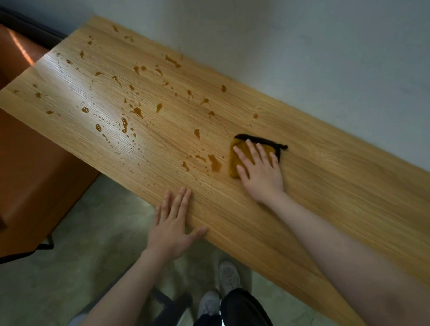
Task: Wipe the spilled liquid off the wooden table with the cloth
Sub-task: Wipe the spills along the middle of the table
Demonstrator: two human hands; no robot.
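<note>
A long wooden table point(323, 181) runs from upper left to lower right against a pale wall. Brown liquid point(214, 163) lies on it in many drops and small puddles, spread from the far left end to the middle. A mustard-yellow cloth with a black edge point(236, 159) lies flat on the table just right of the nearest puddle. My right hand point(259, 170) presses flat on the cloth with straight fingers. My left hand point(175, 223) rests open on the table's near edge, holding nothing.
An orange-brown seat or cabinet point(20, 162) stands to the left of the table. The pale wall point(302, 44) runs along the table's far side. My shoes point(228, 275) stand on a grey-green floor by a dark stool frame point(167, 307).
</note>
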